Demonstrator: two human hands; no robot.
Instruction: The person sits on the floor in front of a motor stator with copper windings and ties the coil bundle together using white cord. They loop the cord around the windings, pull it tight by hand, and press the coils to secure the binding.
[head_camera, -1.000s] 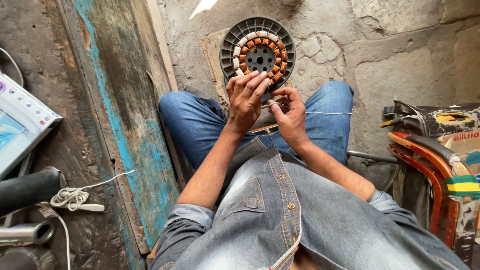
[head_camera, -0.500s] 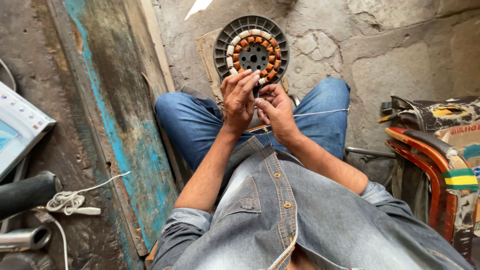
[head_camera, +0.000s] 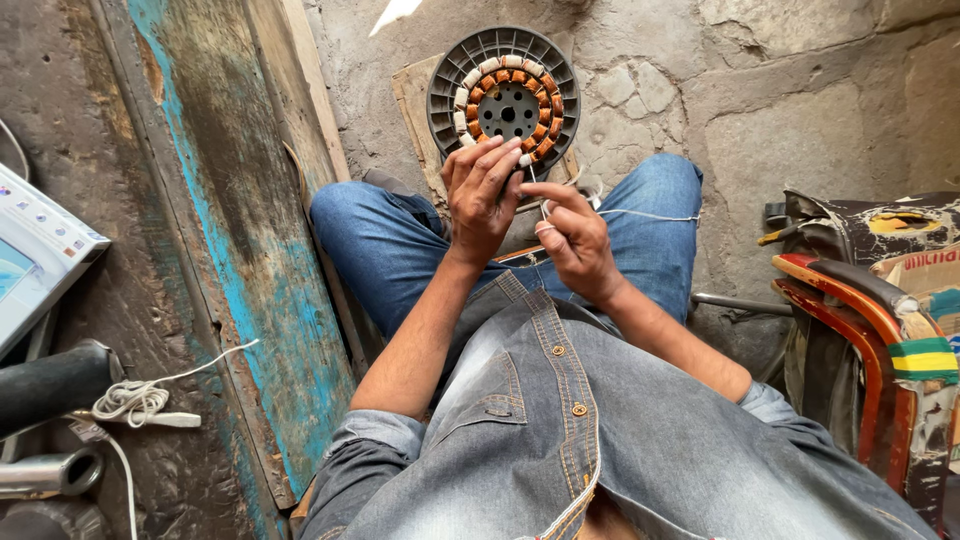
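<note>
as before, left hand (head_camera: 483, 196) on stator (head_camera: 505, 98)

head cam | on wearer's head | faces steeply down | close over lap | single view

Beyond the blue jeans (head_camera: 390, 250), the dark grey motor (head_camera: 504, 98) shows orange and white coils. Left of the jeans, a plank (head_camera: 235, 230) wears worn turquoise paint.
</note>
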